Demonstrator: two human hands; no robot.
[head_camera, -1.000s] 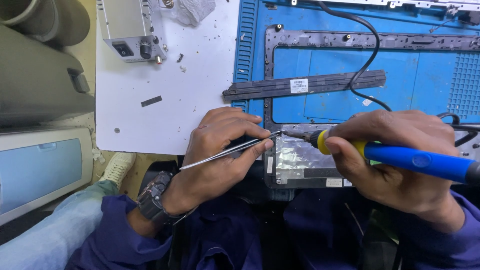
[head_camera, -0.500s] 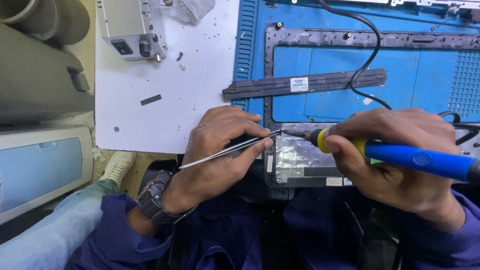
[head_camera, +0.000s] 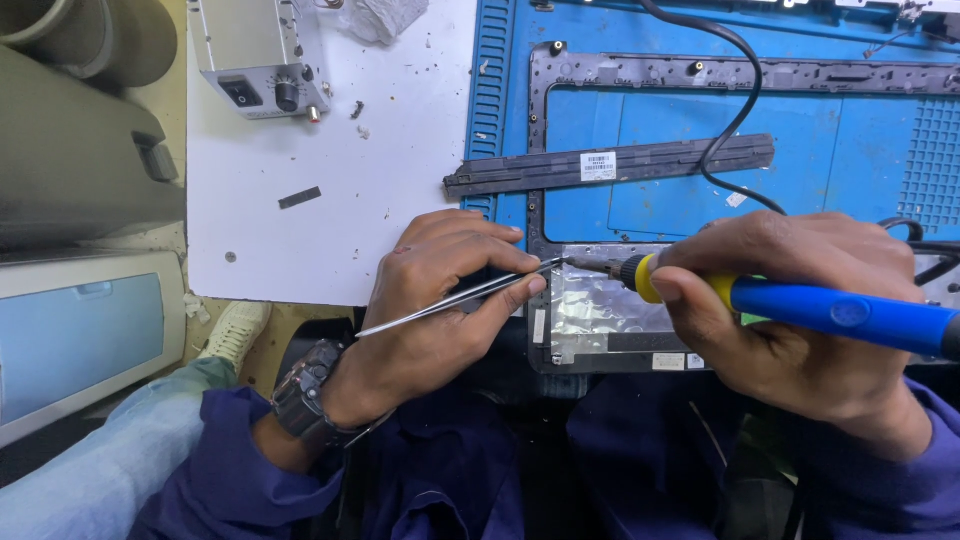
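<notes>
Layout at our desk (head_camera: 300, 250): mat to the right, sheet to the left.

We see the frame (head_camera: 740, 72) lying on the mat (head_camera: 850, 150), a loose strip (head_camera: 610, 165) across it, a cable (head_camera: 735, 110) over both. Our left hand (head_camera: 440, 300) holds tweezers (head_camera: 460, 297) meeting the soldering iron (head_camera: 800, 305) from our right hand (head_camera: 800, 320) over the foil panel (head_camera: 600, 315). The control box (head_camera: 262, 55) sits far left.

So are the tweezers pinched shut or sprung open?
Pinched shut: the left hand squeezes the tweezers, and their arms meet at the tip beside the soldering iron.
</notes>
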